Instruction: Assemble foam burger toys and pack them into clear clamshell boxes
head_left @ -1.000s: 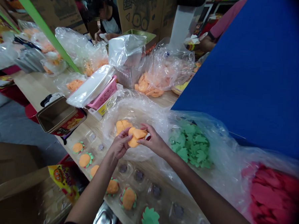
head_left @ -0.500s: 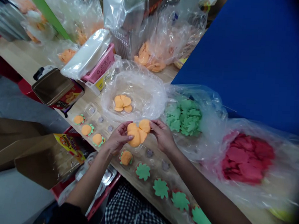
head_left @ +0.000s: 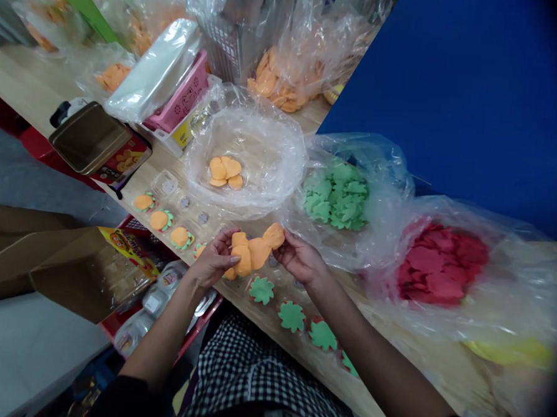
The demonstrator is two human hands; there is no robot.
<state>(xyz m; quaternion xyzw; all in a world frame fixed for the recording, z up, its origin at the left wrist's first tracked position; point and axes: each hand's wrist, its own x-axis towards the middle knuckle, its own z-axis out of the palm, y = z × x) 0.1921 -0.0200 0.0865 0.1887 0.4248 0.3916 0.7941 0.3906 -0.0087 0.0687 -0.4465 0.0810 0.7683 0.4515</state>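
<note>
A clump of orange clay pieces (head_left: 252, 252) is held above the wooden table (head_left: 392, 351). The fingers of the left hand (head_left: 215, 258) are curled together around its left end, while those of the right hand (head_left: 299, 257) are slightly apart and pressed to its far right lobe. Against the earlier frame, the clump is drawn out longer and tilted, and is set farther from the clear plastic bag (head_left: 281, 165) on the far side, in which four orange discs (head_left: 223, 172) lie. To the right, green leaf shapes (head_left: 337, 196) and red leaf shapes (head_left: 438, 266) are bagged; more of the table now shows at the near right
</note>
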